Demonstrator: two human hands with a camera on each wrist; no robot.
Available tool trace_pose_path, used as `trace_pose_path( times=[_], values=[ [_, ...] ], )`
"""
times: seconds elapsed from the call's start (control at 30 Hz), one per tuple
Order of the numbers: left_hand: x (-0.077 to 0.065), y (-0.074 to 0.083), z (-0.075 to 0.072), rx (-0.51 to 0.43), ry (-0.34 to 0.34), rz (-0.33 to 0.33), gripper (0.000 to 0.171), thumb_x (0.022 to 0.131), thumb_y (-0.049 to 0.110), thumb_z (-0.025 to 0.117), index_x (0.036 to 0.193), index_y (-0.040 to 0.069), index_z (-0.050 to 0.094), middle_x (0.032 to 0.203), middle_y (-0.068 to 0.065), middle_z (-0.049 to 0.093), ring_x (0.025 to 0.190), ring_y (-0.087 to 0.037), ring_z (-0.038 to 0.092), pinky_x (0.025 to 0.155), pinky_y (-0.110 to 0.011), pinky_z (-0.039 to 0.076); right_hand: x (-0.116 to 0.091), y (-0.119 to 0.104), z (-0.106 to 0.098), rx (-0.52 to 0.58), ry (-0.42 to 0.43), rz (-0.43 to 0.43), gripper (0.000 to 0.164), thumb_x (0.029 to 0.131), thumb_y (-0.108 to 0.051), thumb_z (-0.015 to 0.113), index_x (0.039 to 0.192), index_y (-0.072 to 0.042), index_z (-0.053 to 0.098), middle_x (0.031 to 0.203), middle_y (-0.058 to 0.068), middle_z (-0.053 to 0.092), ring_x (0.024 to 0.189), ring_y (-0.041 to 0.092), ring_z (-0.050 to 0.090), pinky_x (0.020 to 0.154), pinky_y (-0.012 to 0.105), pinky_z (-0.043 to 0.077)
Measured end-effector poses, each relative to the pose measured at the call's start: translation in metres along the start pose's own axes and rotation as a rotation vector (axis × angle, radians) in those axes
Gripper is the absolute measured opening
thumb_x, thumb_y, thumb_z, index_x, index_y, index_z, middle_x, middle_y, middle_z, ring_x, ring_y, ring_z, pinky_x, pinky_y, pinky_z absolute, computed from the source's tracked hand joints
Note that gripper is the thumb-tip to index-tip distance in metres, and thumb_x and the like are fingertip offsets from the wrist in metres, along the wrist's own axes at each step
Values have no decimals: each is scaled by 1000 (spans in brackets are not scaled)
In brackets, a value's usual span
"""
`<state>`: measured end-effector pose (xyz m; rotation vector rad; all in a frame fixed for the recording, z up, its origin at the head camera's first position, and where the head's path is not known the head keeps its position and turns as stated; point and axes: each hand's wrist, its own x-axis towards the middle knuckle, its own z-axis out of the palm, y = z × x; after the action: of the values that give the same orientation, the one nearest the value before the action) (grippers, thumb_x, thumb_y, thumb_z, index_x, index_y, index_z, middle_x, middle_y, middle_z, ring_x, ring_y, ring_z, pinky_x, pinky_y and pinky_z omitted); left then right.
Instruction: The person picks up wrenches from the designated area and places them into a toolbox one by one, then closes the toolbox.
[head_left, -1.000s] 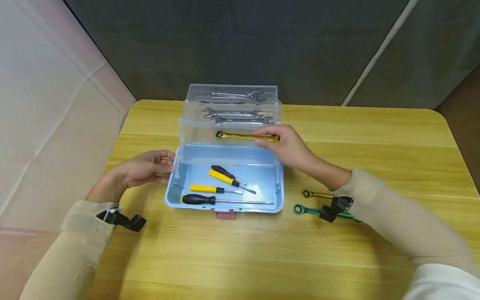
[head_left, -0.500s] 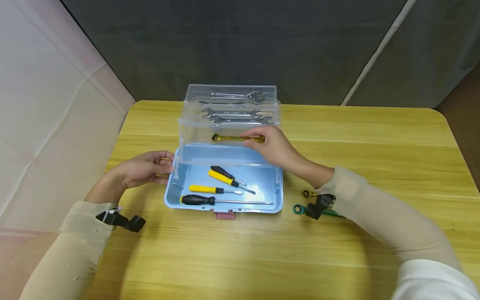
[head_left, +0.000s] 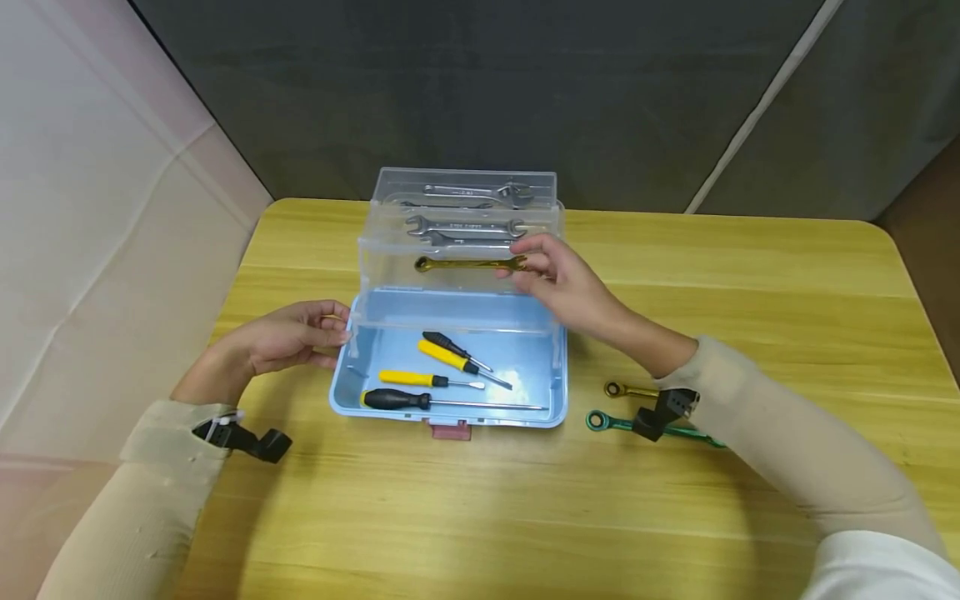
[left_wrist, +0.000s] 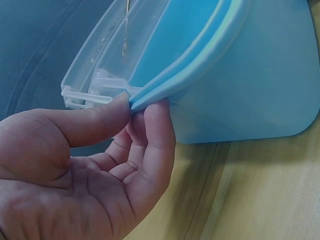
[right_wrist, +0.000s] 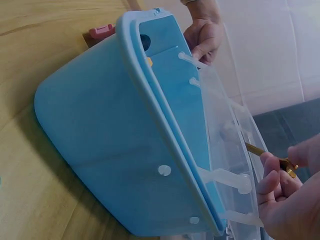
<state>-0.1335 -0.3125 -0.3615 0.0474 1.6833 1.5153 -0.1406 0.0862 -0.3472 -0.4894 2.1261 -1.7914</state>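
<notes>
In the head view my right hand (head_left: 562, 287) holds a gold ratcheting combination wrench (head_left: 465, 264) by its open end. The wrench lies level over the lowest clear tray (head_left: 390, 281) of an opened blue toolbox (head_left: 560, 404). Its ring end points left. In the right wrist view, the fingers curl under the gold wrench's open end (right_wrist: 288, 167) and the thumb is on it. My left hand (head_left: 296, 337) pinches the toolbox's left rim; the left wrist view shows its thumb on top and fingers (left_wrist: 159, 130) beneath.
Several screwdrivers, including a long black one (head_left: 397, 399), lie in the box bottom. Silver wrenches (head_left: 465, 227) fill the upper trays. Right of the box, a gold wrench (head_left: 617, 389) and a green wrench (head_left: 598, 421) lie on the table, partly under my right forearm.
My right hand went left with the gold wrench, then back right and slightly up. Its hold has shifted, and the open end now shows between the fingers. The left hand stays at the rim.
</notes>
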Motion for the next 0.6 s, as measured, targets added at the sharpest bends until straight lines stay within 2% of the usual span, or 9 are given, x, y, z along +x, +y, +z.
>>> trace_pose_path(
  times=[0.1,0.23,0.33,0.43,0.53,0.6],
  values=[
    [0,0,1,-3,-5,-2,11,104,1,54,112,8,51,96,1,60,88,-14,65,80,-31,60,-1,1,-1,-49,30,2,31,105,0,51,135,4,43,126,20,68,111,31,63,97,30,51],
    [1,0,2,-7,-12,-8,11,104,1,53,112,8,51,96,1,61,89,-14,66,80,-31,60,-3,1,1,-221,97,-14,26,101,-5,62,126,1,54,114,13,73,95,24,63,82,28,52],
    [0,1,2,-8,-16,-5,11,104,1,54,112,8,51,96,1,61,89,-14,66,80,-31,60,-5,1,4,-382,128,-46,23,96,-10,72,117,-3,65,100,6,74,85,20,62,70,30,49],
    [0,1,1,-7,-18,-3,11,104,2,55,112,8,51,97,0,61,89,-14,66,80,-31,60,-7,3,6,-576,141,-87,22,93,-16,77,113,-7,72,90,1,72,79,19,58,65,31,47],
    [0,0,1,-6,-15,-9,10,104,2,55,112,8,51,96,1,61,89,-14,66,80,-31,60,-8,6,9,-778,158,-126,23,92,-20,78,113,-9,75,89,1,72,80,18,57,63,30,48],
    [0,0,1,-7,-15,-14,10,104,2,55,112,8,51,96,1,61,89,-14,65,80,-31,60,-8,7,11,-883,173,-146,24,93,-22,77,113,-10,75,94,2,74,83,19,59,61,31,50]
  ],
)
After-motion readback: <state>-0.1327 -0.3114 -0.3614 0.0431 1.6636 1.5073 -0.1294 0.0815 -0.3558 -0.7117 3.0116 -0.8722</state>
